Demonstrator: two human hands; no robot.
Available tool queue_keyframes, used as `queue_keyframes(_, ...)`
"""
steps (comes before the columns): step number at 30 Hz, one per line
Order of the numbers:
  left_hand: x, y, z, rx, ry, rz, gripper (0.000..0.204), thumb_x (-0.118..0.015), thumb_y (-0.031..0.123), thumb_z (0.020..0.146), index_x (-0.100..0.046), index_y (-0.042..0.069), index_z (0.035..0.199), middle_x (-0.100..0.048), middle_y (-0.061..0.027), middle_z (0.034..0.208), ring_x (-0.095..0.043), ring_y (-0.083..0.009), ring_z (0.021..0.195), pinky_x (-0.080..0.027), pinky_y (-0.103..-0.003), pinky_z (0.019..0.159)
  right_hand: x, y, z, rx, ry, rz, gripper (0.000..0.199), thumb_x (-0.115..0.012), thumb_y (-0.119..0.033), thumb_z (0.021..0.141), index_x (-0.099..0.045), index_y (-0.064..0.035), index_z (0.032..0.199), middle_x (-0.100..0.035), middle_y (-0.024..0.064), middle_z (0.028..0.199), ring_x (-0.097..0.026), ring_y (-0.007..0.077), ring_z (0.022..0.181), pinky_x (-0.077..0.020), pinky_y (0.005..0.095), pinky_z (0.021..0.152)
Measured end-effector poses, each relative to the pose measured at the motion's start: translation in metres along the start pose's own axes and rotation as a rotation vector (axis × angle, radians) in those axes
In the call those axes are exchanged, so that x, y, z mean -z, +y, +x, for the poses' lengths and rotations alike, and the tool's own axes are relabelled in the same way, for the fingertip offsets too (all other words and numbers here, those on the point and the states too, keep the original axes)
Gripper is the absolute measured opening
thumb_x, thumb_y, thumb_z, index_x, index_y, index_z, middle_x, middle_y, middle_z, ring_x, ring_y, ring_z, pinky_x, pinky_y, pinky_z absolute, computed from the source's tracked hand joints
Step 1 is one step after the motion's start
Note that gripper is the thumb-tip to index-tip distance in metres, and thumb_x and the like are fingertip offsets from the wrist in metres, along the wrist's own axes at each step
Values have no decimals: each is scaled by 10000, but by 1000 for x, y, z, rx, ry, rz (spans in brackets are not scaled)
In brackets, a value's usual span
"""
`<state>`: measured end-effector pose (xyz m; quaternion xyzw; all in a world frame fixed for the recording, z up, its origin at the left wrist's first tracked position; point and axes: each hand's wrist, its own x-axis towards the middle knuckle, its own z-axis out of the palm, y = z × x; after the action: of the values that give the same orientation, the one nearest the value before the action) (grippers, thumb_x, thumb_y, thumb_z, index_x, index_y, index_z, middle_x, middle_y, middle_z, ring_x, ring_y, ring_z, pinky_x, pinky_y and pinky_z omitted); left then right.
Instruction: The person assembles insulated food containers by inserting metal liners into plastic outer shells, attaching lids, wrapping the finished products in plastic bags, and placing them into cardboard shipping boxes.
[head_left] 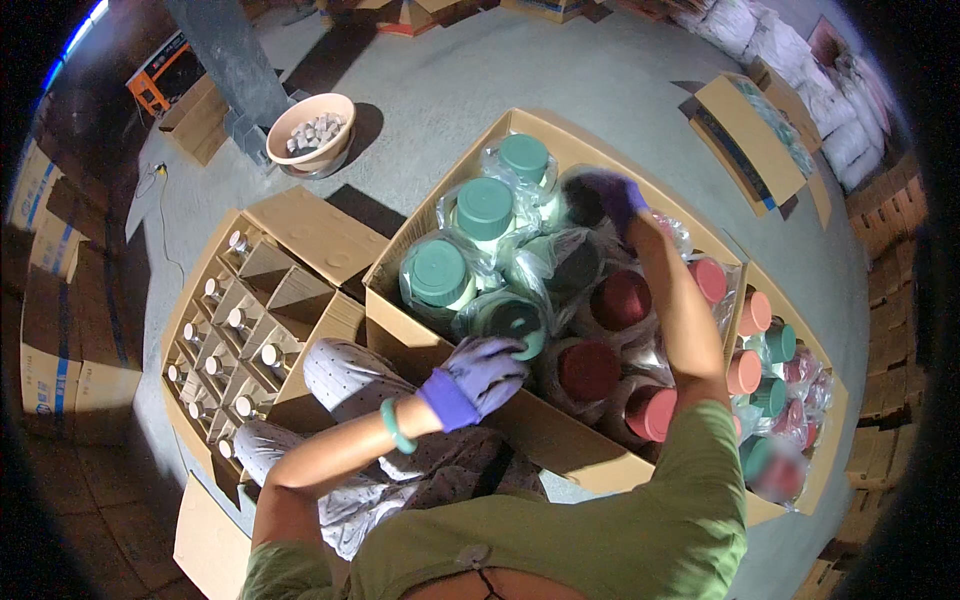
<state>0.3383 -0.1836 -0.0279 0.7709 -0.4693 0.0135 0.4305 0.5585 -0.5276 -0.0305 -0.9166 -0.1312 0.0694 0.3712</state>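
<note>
Head view: the left hand [478, 375], in a purple knit glove with a green bangle at the wrist, lies at about 6 o'clock from the picture's centre. Its fingers curl over the green-lidded clear plastic jar wrapped in a plastic bag [508, 320], which stands at the near edge of the large open brown cardboard box [420, 345]. The right hand [612, 195], also purple-gloved and blurred, sits at about 1 o'clock; it is closed around crinkled clear plastic wrap [668, 232] above the jars, though what lies inside that wrap cannot be told. In the box, more bagged green-lidded jars [484, 208] fill the 11 o'clock part, and dark red-lidded jars [620, 298] stand just right of centre. A second cardboard box of small pink- and green-capped bottles [768, 345] touches it at 3 o'clock. At 9 o'clock lies a partitioned cardboard carton holding small white-capped bottles [238, 330]. A beige round plastic basin of grey blocks [312, 130] rests at 11 o'clock on the concrete floor [600, 70].
</note>
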Motion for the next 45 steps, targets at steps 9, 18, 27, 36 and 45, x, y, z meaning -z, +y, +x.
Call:
queue_keyframes(9, 82, 52, -117, 475, 276, -19, 245, -664, 157, 890, -671, 12, 1087, -594, -199, 1283, -592, -362, 1133, -476, -432, 980, -120, 59, 135, -296, -244, -1071, 377, -558, -255, 832, -688, -77, 1137, -623, 136, 1292, -554, 339, 1243, -382, 550, 1050)
queue_keyframes(18, 96, 109, -209, 1085, 776, -101, 182, -522, 98, 938, -614, -33, 1027, -593, -174, 1242, -567, -255, 1109, -420, -356, 999, -68, 29, 119, -170, -356, -1231, 351, -580, -276, 827, -701, -89, 1098, -608, 138, 1263, -526, 324, 1251, -338, 567, 1082)
queue_keyframes(27, 131, 46, -71, 339, 477, 232, 294, -681, 73, 843, -641, -26, 1117, -634, -185, 1211, -607, -317, 1150, -464, -398, 994, 67, -210, 1, 458, 9, -1514, 172, -578, -216, 831, -717, -149, 906, -635, 101, 1069, -603, 270, 1081, -418, 506, 1001)
queue_keyframes(36, 182, 114, 17, 127, 966, 202, 414, -760, 245, 837, -605, 3, 1135, -697, -154, 953, -689, -242, 863, -539, -346, 761, 15, -494, -101, 1178, 82, -1244, 236, -623, -309, 880, -623, -87, 961, -628, 106, 977, -604, 250, 883, -534, 373, 811)
queue_keyframes(45, 175, 232, -210, 514, 1355, 464, 366, -766, 157, 833, -583, -16, 1098, -661, -100, 954, -610, -152, 855, -496, -294, 787, -74, -629, -101, 1357, -157, -331, 390, -557, -361, 957, -628, -18, 1129, -629, 171, 1094, -611, 305, 1023, -503, 399, 895)
